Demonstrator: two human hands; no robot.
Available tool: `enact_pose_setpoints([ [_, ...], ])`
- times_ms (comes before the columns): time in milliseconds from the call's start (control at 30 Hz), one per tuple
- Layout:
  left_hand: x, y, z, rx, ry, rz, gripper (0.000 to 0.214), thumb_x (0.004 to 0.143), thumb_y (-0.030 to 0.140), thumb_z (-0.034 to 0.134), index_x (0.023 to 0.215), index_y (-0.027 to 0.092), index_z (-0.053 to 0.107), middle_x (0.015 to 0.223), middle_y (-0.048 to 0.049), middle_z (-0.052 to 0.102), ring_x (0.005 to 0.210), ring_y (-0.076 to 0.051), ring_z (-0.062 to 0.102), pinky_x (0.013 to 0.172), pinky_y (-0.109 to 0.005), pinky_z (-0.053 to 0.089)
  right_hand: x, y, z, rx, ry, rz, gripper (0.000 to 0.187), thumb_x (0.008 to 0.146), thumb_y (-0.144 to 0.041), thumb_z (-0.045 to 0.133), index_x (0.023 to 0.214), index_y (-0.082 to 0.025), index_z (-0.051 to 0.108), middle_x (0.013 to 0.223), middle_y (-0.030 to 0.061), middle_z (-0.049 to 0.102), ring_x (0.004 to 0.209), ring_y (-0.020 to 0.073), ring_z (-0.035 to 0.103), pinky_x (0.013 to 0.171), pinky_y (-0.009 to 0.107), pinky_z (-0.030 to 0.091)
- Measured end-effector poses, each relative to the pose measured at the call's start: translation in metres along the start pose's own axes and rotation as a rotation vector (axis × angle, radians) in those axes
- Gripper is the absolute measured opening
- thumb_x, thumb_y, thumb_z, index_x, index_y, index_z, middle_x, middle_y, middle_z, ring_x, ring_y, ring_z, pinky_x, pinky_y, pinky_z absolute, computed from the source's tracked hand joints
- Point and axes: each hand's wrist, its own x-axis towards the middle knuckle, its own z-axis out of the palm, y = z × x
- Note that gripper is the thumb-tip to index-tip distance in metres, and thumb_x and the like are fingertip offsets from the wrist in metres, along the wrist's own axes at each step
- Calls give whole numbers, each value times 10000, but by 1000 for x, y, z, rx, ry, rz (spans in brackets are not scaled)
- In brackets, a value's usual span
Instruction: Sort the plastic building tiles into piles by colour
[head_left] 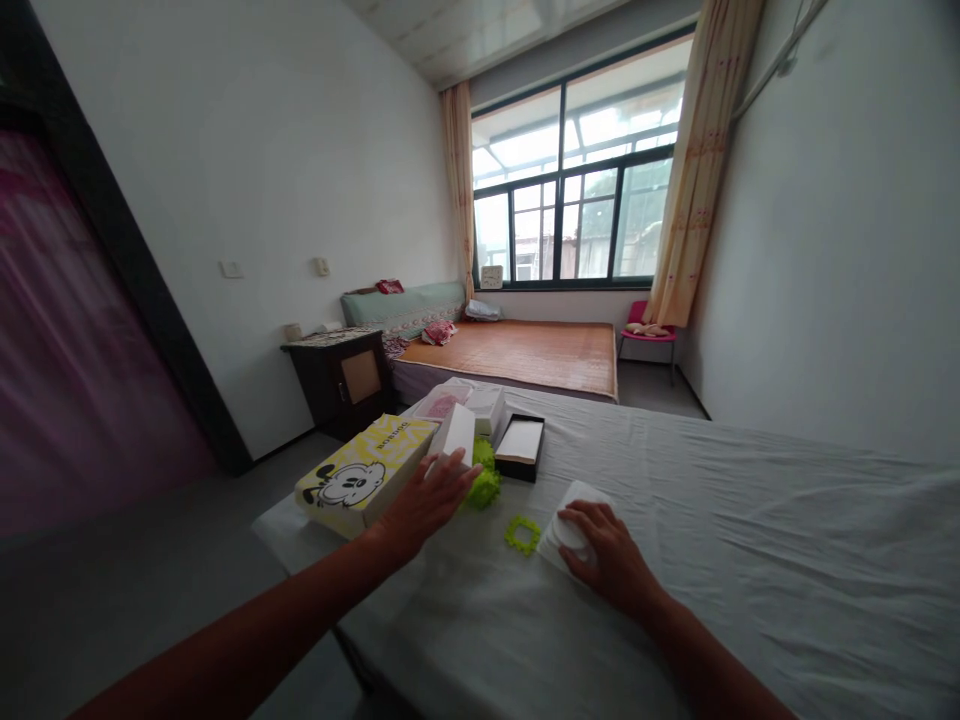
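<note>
My left hand [427, 500] reaches out with its fingers stretched flat, its tips touching a white block [457, 432] beside a yellow box with a cartoon dog [365, 472]. A lime green lump [484, 480] lies just right of those fingertips. My right hand [607, 555] rests palm down on a white rounded object [571, 522], fingers curled over it. A small flat green piece [522, 533] lies between the two hands. All of this sits on a table covered with a white cloth [712, 540].
A black tray with a white insert [520, 445] and white boxes [480, 405] stand behind the green lump. Beyond the table are a bed with a bamboo mat [525, 355], a dark cabinet [341, 380], a pink chair [649, 335] and a window [577, 200].
</note>
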Motion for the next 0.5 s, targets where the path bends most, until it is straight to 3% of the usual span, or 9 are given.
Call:
enact_pose_setpoints([
  [133,5,-5,-18,31,130,29,653,776,-1,347,1296,394,350,1308,12,467,1272,-238,318,996,-497,261,0,0,-2,19,9,29,359,735,-331,540,1085,-251,542,1117,71,543,1045,240,462,852,396,409],
  [300,16,-7,-23,73,125,-143,601,750,47,427,1277,334,408,1332,-14,430,1304,-281,220,1013,-522,186,0,8,-2,17,93,58,349,723,-344,551,1060,-250,546,1088,63,551,1024,239,471,840,391,413],
  [400,25,9,-15,49,146,-265,575,694,157,542,1251,269,453,1344,-37,391,1299,-320,176,1025,-511,192,3,21,-6,-14,260,115,380,730,-369,549,1086,-238,531,1100,71,541,1028,246,468,857,410,400],
  [500,34,44,6,-135,236,-313,597,675,270,590,1252,246,441,1315,-64,386,1250,-301,268,1027,-473,242,6,36,-17,-23,530,204,403,742,-406,544,1092,-207,516,1098,92,533,1046,259,454,891,450,370],
])
